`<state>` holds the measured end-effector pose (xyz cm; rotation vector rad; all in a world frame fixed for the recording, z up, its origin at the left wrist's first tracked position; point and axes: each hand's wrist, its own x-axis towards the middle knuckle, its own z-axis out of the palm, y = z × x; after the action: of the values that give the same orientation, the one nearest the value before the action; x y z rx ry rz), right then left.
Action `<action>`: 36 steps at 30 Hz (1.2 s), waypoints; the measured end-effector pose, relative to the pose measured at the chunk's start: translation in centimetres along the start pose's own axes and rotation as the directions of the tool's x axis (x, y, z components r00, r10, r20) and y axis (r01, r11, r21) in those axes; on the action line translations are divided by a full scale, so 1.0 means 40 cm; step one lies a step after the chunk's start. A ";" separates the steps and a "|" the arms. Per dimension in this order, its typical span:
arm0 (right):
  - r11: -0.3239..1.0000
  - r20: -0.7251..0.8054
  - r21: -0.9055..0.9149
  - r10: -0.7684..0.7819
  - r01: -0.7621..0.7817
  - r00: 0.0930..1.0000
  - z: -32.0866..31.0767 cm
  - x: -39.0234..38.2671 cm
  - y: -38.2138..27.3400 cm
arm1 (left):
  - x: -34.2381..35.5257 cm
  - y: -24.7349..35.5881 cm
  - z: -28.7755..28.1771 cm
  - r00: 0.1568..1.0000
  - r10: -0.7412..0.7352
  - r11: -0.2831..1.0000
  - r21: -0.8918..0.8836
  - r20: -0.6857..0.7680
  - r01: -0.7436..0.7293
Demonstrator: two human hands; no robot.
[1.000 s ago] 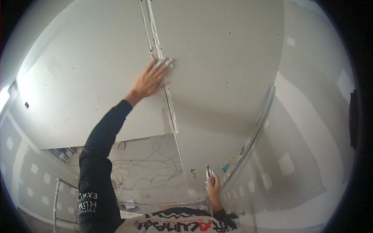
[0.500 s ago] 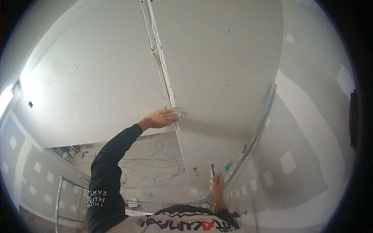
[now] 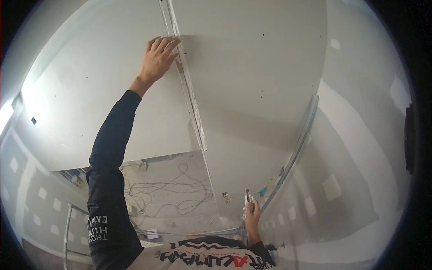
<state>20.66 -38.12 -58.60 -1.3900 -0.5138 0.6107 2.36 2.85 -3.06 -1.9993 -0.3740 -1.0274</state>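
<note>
A long narrow seam with white, ridged compound along it, the seam strip (image 3: 194, 110), runs down between two large pale grey boards (image 3: 112, 103). My left hand (image 3: 157, 58) is raised high against its upper part, fingers bent and close together over it. White stuff shows by the fingertips; what they grip, if anything, is hidden. Low at the right, my right hand (image 3: 253, 217) is closed around a slim upright tool (image 3: 247, 198), dark and smeared with white. Its exact kind cannot be made out.
Beyond the boards' lower edge, tangled cables (image 3: 166, 198) lie on a dusty floor. A metal frame (image 3: 67, 229) stands at lower left. Walls with white filler patches (image 3: 332, 186) rise on both sides. A grey curved edge strip (image 3: 292, 162) runs along the right.
My left hand has moved up along the seam from near its lower end to its upper part, the arm stretching out. My right hand stays low with the tool.
</note>
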 end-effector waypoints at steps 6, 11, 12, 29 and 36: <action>0.990 0.004 -0.132 -0.038 0.038 0.999 -0.022 0.010 0.038 | -0.006 0.049 0.039 0.997 0.040 0.995 -0.092 -0.073 -0.047; 0.999 0.022 -0.043 0.035 -0.034 0.999 -0.031 0.024 0.055 | -0.013 0.071 0.066 0.994 -0.027 0.994 -0.106 -0.107 0.016; 0.994 0.020 -0.009 0.111 -0.111 0.994 -0.032 0.022 0.052 | -0.013 0.074 0.068 0.994 -0.049 0.995 -0.090 -0.094 0.040; 0.990 0.053 -0.135 0.058 -0.051 0.997 -0.038 0.003 0.067 | -0.345 0.259 0.139 0.739 0.534 0.832 -0.101 0.411 -0.545; 0.996 -0.089 -0.082 -0.035 0.028 0.995 -0.052 -0.018 0.036 | -0.653 0.454 0.182 0.852 0.422 0.764 -0.627 0.311 -0.150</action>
<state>21.36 -40.04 -60.26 -1.4758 -0.4918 0.5041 0.54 0.33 -35.53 -2.7562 0.0587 -0.5008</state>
